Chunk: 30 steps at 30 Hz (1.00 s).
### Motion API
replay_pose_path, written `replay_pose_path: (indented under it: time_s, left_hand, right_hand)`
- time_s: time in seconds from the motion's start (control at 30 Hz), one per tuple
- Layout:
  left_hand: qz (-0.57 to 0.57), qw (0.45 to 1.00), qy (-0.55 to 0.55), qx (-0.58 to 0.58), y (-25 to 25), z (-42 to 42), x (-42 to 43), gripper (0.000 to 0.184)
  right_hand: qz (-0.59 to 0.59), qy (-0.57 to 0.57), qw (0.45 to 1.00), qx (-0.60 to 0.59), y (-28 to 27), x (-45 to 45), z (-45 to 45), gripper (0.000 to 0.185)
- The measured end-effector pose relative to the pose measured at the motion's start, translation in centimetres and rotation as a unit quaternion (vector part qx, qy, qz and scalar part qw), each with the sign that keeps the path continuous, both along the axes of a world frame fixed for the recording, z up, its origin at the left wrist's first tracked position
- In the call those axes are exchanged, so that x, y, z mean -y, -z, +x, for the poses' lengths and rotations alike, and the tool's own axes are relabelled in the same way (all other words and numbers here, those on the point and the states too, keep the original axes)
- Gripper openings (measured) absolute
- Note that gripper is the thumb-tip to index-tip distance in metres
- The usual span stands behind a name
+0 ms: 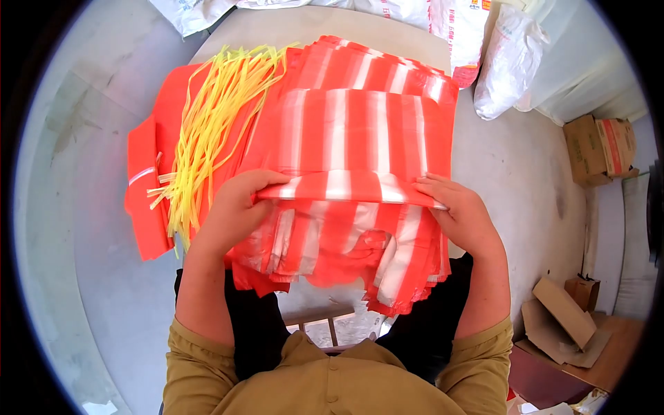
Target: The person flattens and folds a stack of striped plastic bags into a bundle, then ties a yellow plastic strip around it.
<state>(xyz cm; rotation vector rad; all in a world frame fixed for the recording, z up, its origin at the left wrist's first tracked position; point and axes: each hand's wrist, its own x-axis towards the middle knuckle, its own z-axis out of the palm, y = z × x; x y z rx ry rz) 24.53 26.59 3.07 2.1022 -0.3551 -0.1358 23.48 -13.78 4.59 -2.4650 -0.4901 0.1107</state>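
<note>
A stack of red-and-white striped plastic bags lies in front of me, its ragged lower ends hanging over the table's near edge toward my lap. My left hand pinches the left end of a folded band across the top bag. At the band's right end, my right hand grips it between thumb and fingers. The band runs nearly level between both hands. A bundle of yellow plastic strips rests left of the stack, on red plastic sheets.
Under the stack is a pale table. White printed sacks line the far side, with a stuffed white bag at the right. Cardboard boxes stand at the far right and lower right.
</note>
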Motion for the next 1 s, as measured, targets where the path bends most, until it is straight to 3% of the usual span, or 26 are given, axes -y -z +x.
replay_pose_path:
  time_s: [0.33,0.47,0.57,0.67,0.87,1.0]
  left_hand:
    - [0.072,0.994,0.024,0.073,0.3,0.2,0.2,0.038]
    - [0.066,0.995,0.028,0.073,-0.4,0.0,0.3,0.029]
    - [-0.018,0.994,-0.008,-0.11,-0.6,-0.5,-0.4,0.011]
    - [-0.103,0.98,-0.033,-0.165,-0.2,-0.2,-0.6,0.013]
    - [-0.165,0.958,-0.143,-0.185,1.2,0.5,1.0,0.026]
    - [-0.195,0.953,-0.174,-0.154,3.0,1.3,1.8,0.02]
  right_hand:
    - [0.02,0.009,1.0,0.009,0.0,0.0,0.2,0.044]
    - [0.09,0.047,0.991,-0.085,-0.3,0.8,0.1,0.035]
    - [0.161,0.102,0.965,-0.181,-1.4,1.1,0.2,0.023]
    - [0.248,0.166,0.933,-0.203,-1.9,0.7,0.7,0.011]
    - [0.246,0.22,0.935,-0.132,0.4,-0.2,3.0,0.017]
    - [0.219,0.243,0.94,-0.093,1.9,-0.5,3.9,0.02]
